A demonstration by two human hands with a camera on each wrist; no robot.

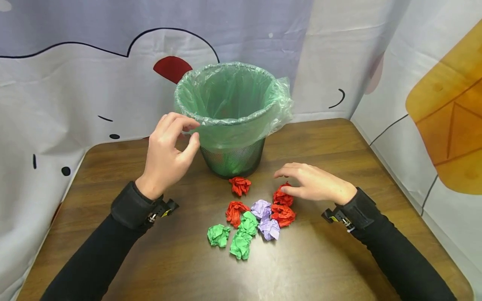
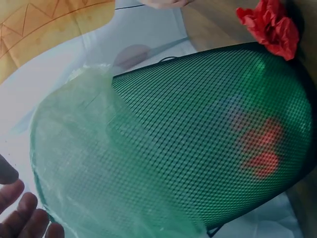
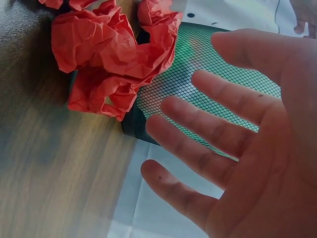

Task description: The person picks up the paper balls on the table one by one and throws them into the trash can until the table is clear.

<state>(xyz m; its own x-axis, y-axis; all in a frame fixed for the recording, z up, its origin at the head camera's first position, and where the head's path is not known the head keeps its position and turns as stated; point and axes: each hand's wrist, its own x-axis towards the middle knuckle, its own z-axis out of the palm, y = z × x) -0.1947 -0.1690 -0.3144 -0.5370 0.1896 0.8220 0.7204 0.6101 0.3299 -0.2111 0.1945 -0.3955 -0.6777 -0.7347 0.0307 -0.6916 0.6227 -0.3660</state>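
Note:
My left hand is raised at the front left rim of a mesh wastebasket lined with a green plastic bag. Its fingers bend loosely, with a gap to the thumb and nothing visible between them. Over a crumpled red paper ball hovers my right hand; the right wrist view shows its fingers spread, beside the red paper. Whether the thumb touches the ball cannot be told from the head view. Through the mesh, blurred red shapes show low inside the basket.
On the wooden table, two purple paper balls, three green ones and other red ones lie in front of the basket. A printed curtain hangs behind and along the sides.

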